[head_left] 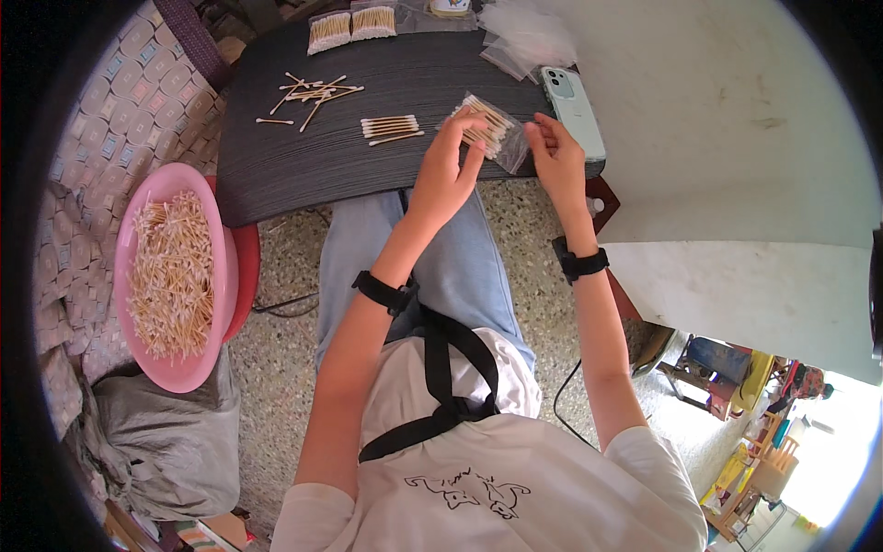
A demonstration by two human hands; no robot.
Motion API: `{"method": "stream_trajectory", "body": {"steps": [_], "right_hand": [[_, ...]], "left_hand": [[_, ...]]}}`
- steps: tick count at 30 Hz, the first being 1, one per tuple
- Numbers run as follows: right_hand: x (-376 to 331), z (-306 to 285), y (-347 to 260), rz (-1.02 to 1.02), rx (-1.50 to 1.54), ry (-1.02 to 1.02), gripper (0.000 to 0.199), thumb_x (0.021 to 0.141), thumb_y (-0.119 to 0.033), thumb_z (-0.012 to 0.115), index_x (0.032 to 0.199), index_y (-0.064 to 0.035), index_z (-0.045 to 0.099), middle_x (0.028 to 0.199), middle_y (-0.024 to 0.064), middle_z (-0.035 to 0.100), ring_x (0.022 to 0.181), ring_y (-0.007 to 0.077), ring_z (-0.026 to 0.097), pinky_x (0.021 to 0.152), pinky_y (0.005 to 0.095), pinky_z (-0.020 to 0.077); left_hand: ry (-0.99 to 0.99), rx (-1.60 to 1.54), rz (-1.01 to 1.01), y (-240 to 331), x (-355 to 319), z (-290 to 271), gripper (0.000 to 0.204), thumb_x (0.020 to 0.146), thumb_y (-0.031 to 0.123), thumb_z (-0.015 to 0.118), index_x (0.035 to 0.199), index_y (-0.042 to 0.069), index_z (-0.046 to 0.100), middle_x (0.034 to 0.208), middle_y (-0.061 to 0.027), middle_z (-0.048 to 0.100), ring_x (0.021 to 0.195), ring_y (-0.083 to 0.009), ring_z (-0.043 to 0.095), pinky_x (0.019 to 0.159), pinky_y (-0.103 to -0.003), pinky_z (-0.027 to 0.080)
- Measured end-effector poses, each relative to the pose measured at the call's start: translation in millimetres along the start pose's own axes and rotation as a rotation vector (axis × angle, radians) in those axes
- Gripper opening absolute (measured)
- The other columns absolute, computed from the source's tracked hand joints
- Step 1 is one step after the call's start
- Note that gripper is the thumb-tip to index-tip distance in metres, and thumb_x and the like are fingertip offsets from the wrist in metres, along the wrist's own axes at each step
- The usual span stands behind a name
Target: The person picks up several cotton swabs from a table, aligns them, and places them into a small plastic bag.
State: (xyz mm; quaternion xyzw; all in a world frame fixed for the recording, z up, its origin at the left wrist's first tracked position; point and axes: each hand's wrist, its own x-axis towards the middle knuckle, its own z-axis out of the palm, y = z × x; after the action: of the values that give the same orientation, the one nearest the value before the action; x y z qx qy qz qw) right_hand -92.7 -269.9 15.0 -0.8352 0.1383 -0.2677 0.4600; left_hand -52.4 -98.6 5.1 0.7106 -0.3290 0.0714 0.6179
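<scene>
A small clear plastic bag [518, 155] with a bundle of cotton swabs [490, 129] in it lies tilted over the table's near right part. My left hand [446, 175] grips the bundle's left side, thumb and fingers around it. At the bag's swab-free right end is my right hand [558, 164], fingers loosely bent and thumb apart from them; contact with the plastic is hard to make out. Left of my left hand, several swabs [390, 127] lie in a neat row. Farther left, loose swabs [317, 93] lie crisscrossed.
Two filled swab bags [352, 29] stand at the table's [303, 170] far edge. Empty clear bags [529, 37] are piled far right, near a pale green phone [572, 110]. A pink basin [219, 276] heaped with swabs stands left, beside the table. A wall [699, 120] borders the right.
</scene>
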Motion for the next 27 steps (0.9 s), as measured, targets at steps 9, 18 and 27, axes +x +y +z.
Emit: {"method": "stream_trajectory", "body": {"steps": [9, 18, 27], "right_hand": [[17, 3, -5, 0.143, 0.090, -0.259, 0.026, 0.083, -0.018, 0.071, 0.100, 0.0013, 0.066, 0.075, 0.0041, 0.064, 0.068, 0.0073, 0.056, 0.061, 0.0228, 0.0457], [5, -8, -28, 0.250, 0.640, -0.491, 0.019, 0.095, -0.021, 0.058, 0.105, -0.0055, 0.051, 0.098, 0.0012, 0.060, 0.089, 0.0076, 0.057, 0.080, 0.0236, 0.0480], [-7, -24, -40, 0.403, 0.739, -0.645, 0.021, 0.094, -0.019, 0.058, 0.108, -0.0041, 0.052, 0.098, 0.0014, 0.059, 0.087, 0.0078, 0.057, 0.077, 0.0235, 0.0487]], "left_hand": [[0.022, 0.005, -0.028, 0, 6, -17, 0.021, 0.095, 0.015, 0.053, 0.113, 0.004, 0.052, 0.119, -0.0142, 0.061, 0.129, -0.0290, 0.045, 0.104, -0.038, 0.036], [0.249, -0.281, -0.186, 4, 12, -14, 0.035, 0.091, 0.020, 0.062, 0.117, -0.001, 0.052, 0.113, -0.0147, 0.062, 0.114, -0.0197, 0.055, 0.094, -0.031, 0.044], [0.037, -0.527, -0.741, 33, 6, -37, 0.026, 0.086, 0.026, 0.068, 0.091, 0.000, 0.069, 0.080, -0.0036, 0.068, 0.066, -0.0053, 0.061, 0.058, -0.019, 0.047]]}}
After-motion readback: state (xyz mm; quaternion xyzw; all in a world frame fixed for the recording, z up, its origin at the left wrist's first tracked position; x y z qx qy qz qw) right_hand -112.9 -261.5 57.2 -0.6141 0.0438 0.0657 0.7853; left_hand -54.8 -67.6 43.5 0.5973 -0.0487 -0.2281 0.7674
